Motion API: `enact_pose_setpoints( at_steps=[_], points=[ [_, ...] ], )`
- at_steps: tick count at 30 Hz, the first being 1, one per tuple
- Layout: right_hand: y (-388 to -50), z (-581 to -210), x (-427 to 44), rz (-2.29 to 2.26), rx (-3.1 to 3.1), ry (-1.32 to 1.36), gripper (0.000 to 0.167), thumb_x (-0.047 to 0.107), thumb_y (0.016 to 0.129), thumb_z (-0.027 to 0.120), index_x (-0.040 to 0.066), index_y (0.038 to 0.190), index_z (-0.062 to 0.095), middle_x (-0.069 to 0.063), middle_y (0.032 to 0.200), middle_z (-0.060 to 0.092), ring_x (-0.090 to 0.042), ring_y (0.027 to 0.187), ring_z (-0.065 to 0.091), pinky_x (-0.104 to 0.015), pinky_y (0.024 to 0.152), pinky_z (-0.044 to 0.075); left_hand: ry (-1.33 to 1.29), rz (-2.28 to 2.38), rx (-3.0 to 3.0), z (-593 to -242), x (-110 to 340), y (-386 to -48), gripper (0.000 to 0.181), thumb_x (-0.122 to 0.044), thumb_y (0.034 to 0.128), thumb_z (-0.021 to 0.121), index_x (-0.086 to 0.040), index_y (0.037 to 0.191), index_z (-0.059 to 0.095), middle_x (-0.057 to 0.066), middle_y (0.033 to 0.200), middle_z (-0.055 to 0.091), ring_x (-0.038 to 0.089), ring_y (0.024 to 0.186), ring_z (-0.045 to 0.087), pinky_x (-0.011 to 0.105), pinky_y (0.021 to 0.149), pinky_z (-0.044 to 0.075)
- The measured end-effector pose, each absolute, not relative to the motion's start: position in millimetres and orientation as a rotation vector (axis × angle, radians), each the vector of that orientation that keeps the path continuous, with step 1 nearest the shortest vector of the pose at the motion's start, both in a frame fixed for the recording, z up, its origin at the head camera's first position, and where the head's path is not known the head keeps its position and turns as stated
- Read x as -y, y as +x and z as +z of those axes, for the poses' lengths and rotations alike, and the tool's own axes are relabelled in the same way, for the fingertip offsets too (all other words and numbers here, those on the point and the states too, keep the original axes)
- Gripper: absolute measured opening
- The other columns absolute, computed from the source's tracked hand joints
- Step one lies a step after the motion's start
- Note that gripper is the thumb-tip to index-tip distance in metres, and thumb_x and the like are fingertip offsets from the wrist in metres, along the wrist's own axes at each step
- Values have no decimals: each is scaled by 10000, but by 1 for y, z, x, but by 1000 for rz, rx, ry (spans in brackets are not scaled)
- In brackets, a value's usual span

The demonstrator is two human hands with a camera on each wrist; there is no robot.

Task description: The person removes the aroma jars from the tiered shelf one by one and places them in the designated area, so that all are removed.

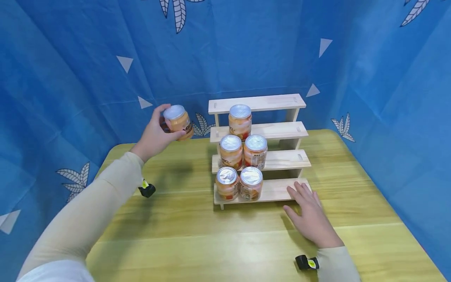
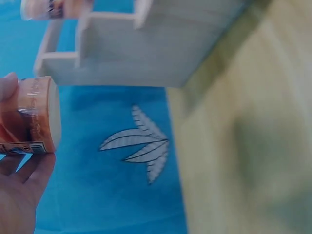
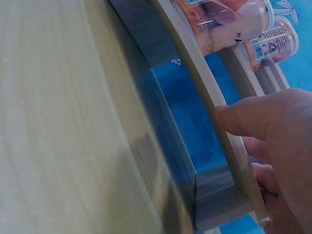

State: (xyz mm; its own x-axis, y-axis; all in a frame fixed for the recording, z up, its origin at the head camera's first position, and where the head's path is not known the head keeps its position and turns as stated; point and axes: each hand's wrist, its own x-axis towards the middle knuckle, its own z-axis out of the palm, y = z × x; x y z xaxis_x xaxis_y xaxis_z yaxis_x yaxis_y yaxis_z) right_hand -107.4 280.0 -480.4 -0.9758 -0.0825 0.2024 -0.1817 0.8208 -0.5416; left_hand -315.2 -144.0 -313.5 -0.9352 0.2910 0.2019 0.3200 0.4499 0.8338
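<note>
One jar [image 1: 181, 121] in the curled left hand [image 1: 157, 134], left of the shelf [image 1: 260, 103]. Touching the bottom step's [image 1: 276, 190] right end with spread right hand [image 1: 311, 220], open room toward the jars [image 1: 251, 185].

Matt wooden rack [image 1: 282, 190], shiny metallic lids [image 1: 251, 176]

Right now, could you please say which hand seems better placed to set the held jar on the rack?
Probably the left hand: it holds the jar up beside the rack, while the right hand, holding no jar, touches the bottom shelf.
</note>
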Motion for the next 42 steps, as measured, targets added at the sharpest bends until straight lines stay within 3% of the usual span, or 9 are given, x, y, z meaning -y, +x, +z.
enact_pose_setpoints(
  at_steps=[8,14,27,42],
  points=[
    [-109,-481,-285,880,2818,227,628,331,995,643,33,1511,444,-236,1608,279,-433,1504,166,-581,1216,21,-578,-1534,2731,-367,149,-284,956,-244,877,809,-158,1534,120,186,1447,396,333,1265,506,509,1026,475],
    [-113,-478,-288,875,2801,236,629,326,999,639,17,1509,439,-249,1605,279,-442,1502,163,-604,1208,33,-613,-1516,2813,-396,142,-270,1016,-191,859,827,-168,1566,98,212,1421,441,350,1269,514,512,1038,467],
    [-117,-473,-287,885,2813,221,635,320,996,643,20,1514,432,-244,1608,276,-434,1507,153,-593,1212,19,-801,-1379,2937,-430,114,-271,947,-234,817,863,-78,1538,269,131,1414,480,304,1302,510,505,1074,436],
    [-106,-483,-282,898,2863,201,641,335,996,642,29,1518,430,-233,1616,265,-422,1513,144,-572,1219,14,-797,-1385,3010,-455,108,-258,931,-176,820,860,-51,1536,279,146,1411,486,309,1300,512,494,1088,425]
  ],
)
